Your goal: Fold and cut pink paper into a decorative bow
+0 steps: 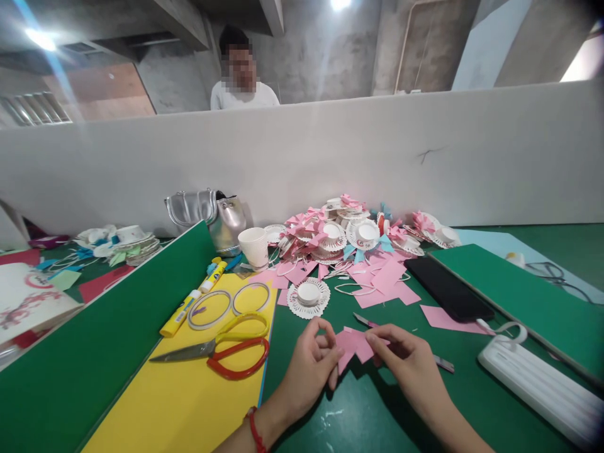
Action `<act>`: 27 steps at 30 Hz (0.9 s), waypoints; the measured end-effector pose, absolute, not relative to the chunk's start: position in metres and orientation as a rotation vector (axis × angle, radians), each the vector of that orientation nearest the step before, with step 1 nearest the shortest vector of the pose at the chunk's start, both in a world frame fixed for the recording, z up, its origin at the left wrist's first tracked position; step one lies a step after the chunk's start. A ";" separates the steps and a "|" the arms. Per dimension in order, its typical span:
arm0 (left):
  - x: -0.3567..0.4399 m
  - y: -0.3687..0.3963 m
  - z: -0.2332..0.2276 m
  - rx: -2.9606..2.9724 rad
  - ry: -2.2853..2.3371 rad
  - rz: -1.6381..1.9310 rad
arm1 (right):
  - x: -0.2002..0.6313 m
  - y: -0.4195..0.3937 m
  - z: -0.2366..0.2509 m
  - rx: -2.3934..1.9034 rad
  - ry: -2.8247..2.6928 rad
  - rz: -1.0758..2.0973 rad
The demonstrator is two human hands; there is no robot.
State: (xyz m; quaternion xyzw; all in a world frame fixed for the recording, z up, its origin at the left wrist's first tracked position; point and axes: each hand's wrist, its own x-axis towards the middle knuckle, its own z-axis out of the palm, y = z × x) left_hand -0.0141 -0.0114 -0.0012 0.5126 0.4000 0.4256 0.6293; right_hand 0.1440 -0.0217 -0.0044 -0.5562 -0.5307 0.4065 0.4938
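A small folded piece of pink paper (353, 345) is held between my two hands, just above the green table. My left hand (309, 358) pinches its left edge, thumb against the fingers. On the other side my right hand (401, 358) grips the right edge between thumb and forefinger. Under and behind the right hand lies a slim cutter knife (443, 363), partly covered by the hand. Just beyond the left hand sits a small white paper hat shape (309, 294) with a lacy cut rim and a raised round middle.
Scissors (212, 349), tape rings (252, 298) and glue sticks (180, 313) lie on yellow card (155, 402) at left. Behind are a paper cup (255, 247), a silver bag (207, 214) and piled paper hats with pink bows (330, 236). A phone (446, 286) and power strip (542, 390) lie right.
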 end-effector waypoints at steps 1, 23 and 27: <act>-0.014 -0.012 -0.002 1.186 0.934 1.010 | 0.143 -0.022 -0.005 -1.354 -1.298 0.976; -0.018 -0.008 0.002 1.332 1.178 1.232 | 0.137 -0.026 -0.004 -1.183 -1.409 1.272; -0.017 -0.011 0.004 1.342 1.179 1.297 | 0.134 -0.025 -0.011 -1.198 -1.266 1.148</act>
